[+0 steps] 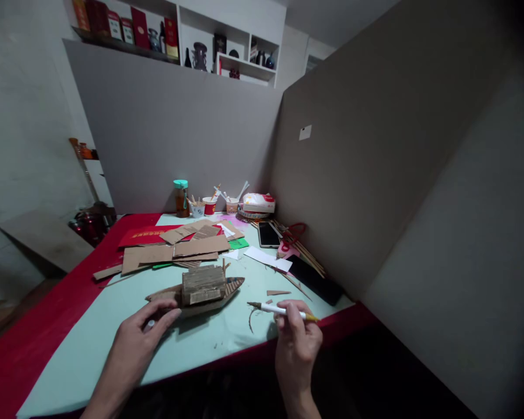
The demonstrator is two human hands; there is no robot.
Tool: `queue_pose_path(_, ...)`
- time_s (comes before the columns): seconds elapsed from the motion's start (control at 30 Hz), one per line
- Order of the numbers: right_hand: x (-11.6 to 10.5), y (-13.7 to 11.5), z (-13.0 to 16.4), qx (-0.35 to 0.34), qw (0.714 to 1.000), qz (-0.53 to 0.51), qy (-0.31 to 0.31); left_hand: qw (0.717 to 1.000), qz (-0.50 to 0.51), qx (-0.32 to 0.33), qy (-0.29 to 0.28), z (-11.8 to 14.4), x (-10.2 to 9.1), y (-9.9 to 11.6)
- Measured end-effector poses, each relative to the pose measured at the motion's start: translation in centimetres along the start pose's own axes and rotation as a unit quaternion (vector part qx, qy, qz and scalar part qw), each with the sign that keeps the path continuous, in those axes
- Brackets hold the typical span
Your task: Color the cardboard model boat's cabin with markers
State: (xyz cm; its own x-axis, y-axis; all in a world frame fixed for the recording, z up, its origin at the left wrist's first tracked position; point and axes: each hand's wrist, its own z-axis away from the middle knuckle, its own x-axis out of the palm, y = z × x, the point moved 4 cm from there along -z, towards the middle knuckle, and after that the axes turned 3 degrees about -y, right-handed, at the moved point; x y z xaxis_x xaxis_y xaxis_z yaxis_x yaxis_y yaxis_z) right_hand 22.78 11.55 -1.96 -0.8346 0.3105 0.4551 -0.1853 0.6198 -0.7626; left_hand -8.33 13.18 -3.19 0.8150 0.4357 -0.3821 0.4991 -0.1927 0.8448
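left hand (142, 334), lower centre: fingers flat, gripping nothing, steadying boat (198, 289) | right hand (296, 337): pinches pen (282, 311), tip poised beside hull | scraps (174, 250) piled behind, clear of the mat (227, 343)

Both forearms run off the near edge. The left hand (137, 337) covers the near end of the cardboard boat (201, 289), and something small and pale between its fingers is too tiny to tell. The right hand (297, 340) hides the middle of the pen (271, 308). The print on the red boxes (126, 23) on the far shelf is unreadable. The desk (87, 349) is cut off at the near left.
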Motion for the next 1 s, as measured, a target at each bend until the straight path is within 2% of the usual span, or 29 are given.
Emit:
queue_pose_path(0.17, -0.9, 3.3, -0.3, 0.048, 0.996, -0.075, 0.014, 0.994, 0.073, -0.042, -0.072, -0.7, 1.0, -2.6)
queue_pose_path(0.33, -0.9, 5.2, -0.8, 0.099, 0.991, -0.085, 0.000, 0.993, 0.071, -0.039, -0.090, -1.7, 1.4, -3.6)
queue_pose_path(0.6, -0.5, 6.6, -1.4, 0.128, 0.991, -0.023, 0.013, 0.997, 0.019, -0.003, -0.069, -2.5, 1.6, -3.0)
queue_pose_path(1.0, -0.3, 5.8, -0.7, 0.084, 0.993, 0.079, -0.001, 0.994, -0.039, 0.032, -0.099, -2.3, 1.4, -1.1)
